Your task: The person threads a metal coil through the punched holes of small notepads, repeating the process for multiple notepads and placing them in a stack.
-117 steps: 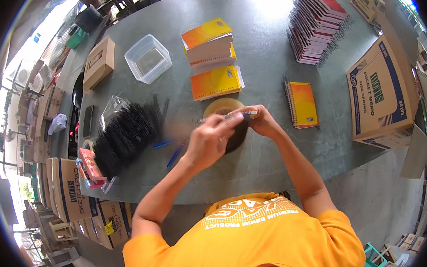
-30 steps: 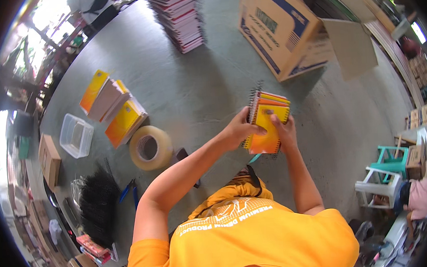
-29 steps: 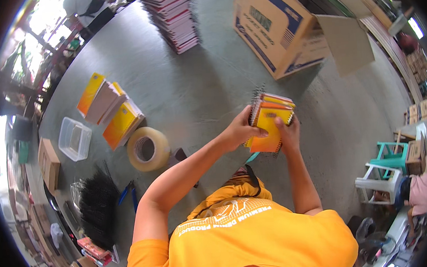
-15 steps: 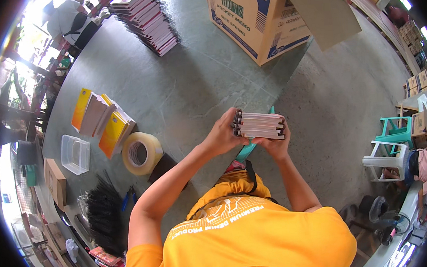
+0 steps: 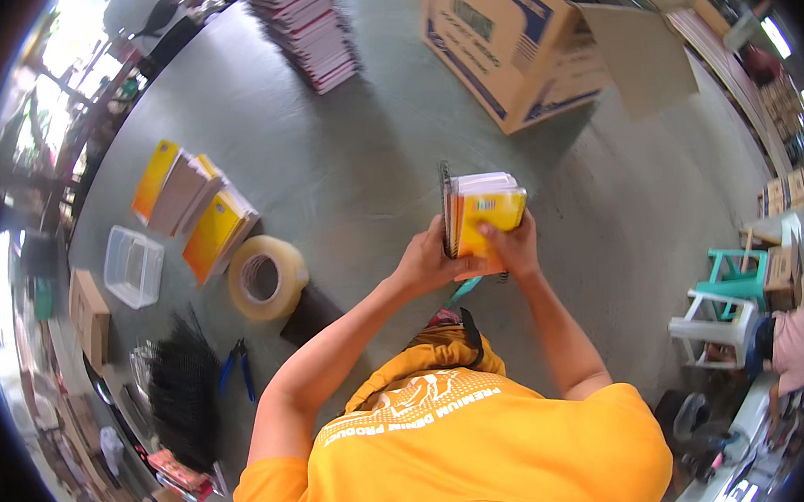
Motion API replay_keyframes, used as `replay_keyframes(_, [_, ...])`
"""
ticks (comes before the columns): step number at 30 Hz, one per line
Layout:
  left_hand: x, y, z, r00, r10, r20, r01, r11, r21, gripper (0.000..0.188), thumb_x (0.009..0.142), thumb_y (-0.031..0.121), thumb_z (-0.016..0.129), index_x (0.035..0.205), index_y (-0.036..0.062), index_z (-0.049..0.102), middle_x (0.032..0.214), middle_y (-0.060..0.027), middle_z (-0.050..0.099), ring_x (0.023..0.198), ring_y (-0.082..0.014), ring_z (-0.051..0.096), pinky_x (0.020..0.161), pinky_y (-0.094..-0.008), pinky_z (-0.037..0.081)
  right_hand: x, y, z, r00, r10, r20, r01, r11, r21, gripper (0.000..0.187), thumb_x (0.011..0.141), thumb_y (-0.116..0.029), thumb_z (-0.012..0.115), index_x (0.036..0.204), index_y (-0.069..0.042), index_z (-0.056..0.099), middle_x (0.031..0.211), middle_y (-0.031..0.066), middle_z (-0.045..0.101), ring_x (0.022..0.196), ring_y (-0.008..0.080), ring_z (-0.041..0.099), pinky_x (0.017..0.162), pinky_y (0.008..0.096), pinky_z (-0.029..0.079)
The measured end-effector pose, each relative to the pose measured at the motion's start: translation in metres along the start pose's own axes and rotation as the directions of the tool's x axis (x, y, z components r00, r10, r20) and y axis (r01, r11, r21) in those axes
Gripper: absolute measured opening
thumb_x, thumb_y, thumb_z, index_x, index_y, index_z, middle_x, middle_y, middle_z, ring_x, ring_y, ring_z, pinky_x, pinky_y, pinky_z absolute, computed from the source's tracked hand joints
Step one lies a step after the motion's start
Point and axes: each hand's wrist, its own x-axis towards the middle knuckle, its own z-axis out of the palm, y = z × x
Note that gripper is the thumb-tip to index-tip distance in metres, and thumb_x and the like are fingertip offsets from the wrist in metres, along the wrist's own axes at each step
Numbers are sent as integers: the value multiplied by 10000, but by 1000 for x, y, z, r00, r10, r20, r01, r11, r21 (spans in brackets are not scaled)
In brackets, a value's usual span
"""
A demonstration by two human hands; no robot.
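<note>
Notebook bundle (image 5: 483, 214): yellow and orange covers, white page edges, black spiral binding on the left; raised in front of the torso, near the table's right-hand edge.
Left hand (image 5: 426, 261): clamped on the bundle at its spiral-bound side.
Right hand (image 5: 517, 244): clamped on the opposite side, thumb across the yellow cover.
Dark block (image 5: 309, 315): on the table (image 5: 387, 151), near its front edge, just beside the tape.
Tape roll (image 5: 291, 269): clear to amber, laid flat, hub hole upward.
Cutting pliers (image 5: 247, 375): blue handles, between the left forearm and the wire pile.
Wire pile (image 5: 185, 398): black spirals, toward the front-left corner.
Notebook stacks (image 5: 212, 230): yellow-orange covers, just beyond the tape, leaning.
Plastic container (image 5: 113, 269): clear, near the left edge.
Carton (image 5: 509, 51): brown with dark blue bands, flap out, by the right edge.
Red-edged notebook pile (image 5: 311, 40): tall, toward the far edge.
</note>
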Motion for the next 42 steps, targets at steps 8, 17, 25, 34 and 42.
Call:
replay_keyframes(8, [-47, 49, -131, 956, -228, -187, 272, 926, 261, 304, 852, 258, 662, 1030, 15, 614, 757, -133, 677, 641, -142, 640, 573, -280, 499, 137, -27, 97, 841, 353, 409, -239, 922, -305, 608, 728, -448, 765, 1070, 27, 598, 978, 90, 664, 900, 159, 629, 768, 285, 493])
replay_keyframes(17, [-139, 8, -245, 661, -79, -746, 414, 868, 275, 199, 846, 147, 646, 992, 13, 658, 795, -94, 689, 717, -115, 637, 666, -253, 503, 181, -12, 147, 908, 370, 196, 74, 319, -945, 997, 611, -725, 673, 1258, 11, 491, 1245, 214, 523, 1150, 329, 529, 916, 374, 455])
replay_keyframes(25, [-156, -54, -267, 783, 231, -577, 419, 491, 764, 326, 721, 161, 715, 1014, 36, 648, 1001, -123, 648, 974, -270, 577, 883, -373, 443, 165, -32, 160, 912, -40, 409, 411, 94, -907, 865, 626, -541, 756, 1265, -38, 459, 1270, 124, 456, 1195, 292, 441, 945, 416, 412])
replay_keyframes(34, [-152, -16, -222, 823, 137, -552, 461, 407, 789, 267, 761, 69, 627, 1022, 12, 613, 979, -118, 649, 924, -291, 598, 835, -399, 457, 64, -57, 282, 146, -569, 809, 968, 249, 0, 350, 761, -157, 687, 1089, -91, 583, 1044, 94, 603, 1005, 280, 554, 876, 398, 435])
replay_keyframes(42, [-246, -37, -260, 374, -157, -914, 839, 478, 261, 147, 822, 186, 641, 855, 43, 650, 882, -171, 631, 866, -342, 618, 776, -437, 488, 34, -64, 292, 123, -359, 925, 963, 268, -24, 176, 748, -81, 619, 920, -117, 621, 772, 12, 633, 780, 192, 623, 660, 325, 443])
